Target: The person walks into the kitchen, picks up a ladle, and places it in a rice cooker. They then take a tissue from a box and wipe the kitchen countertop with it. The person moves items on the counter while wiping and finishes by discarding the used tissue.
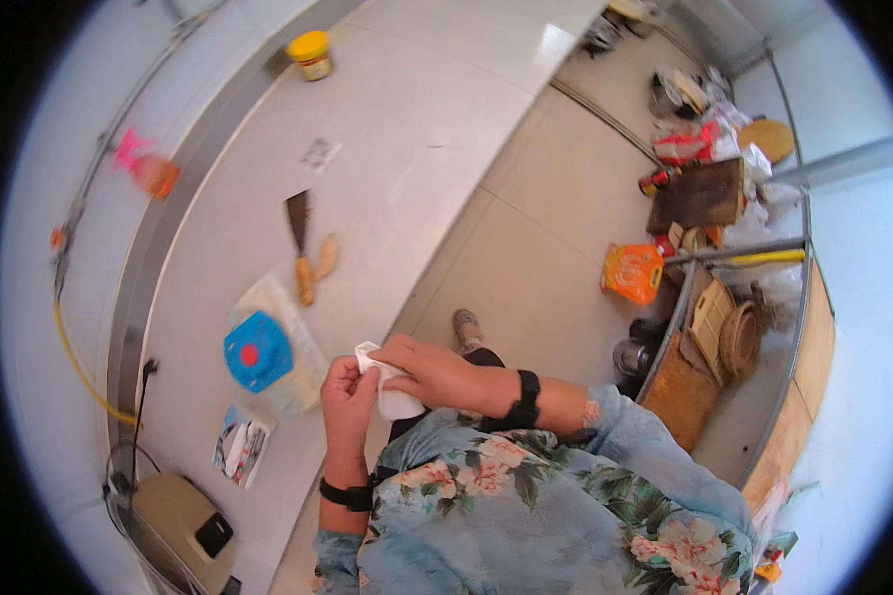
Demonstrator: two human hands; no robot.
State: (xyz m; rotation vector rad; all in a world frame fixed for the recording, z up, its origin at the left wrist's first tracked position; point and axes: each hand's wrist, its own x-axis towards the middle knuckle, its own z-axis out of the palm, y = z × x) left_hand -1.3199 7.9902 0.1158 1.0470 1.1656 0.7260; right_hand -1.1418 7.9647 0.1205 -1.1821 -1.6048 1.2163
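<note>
My left hand [346, 394] and my right hand [435, 372] are close together over the front edge of the white counter. Both pinch a piece of white tissue or thin cloth [400, 400], whose lower part hangs beneath my right fingers. On the counter left of my hands lies a blue item with a red round spot [268, 349], on top of a pale bag or cloth [305, 364]. An opened soft pack [242, 450] with white material showing rests nearer me. Farther off is a tool with a dark tapering blade [298, 216] and a yellowish handle, beside a pale elongated object [327, 256].
A yellow-lidded jar [310, 56] and a small printed paper [320, 154] are farther along the counter. A beige appliance [182, 520] with cables stands at lower left. Right, across the tiled floor, a metal-framed shelf [796, 297] holds baskets and boards; an orange bag [632, 274] is beside it.
</note>
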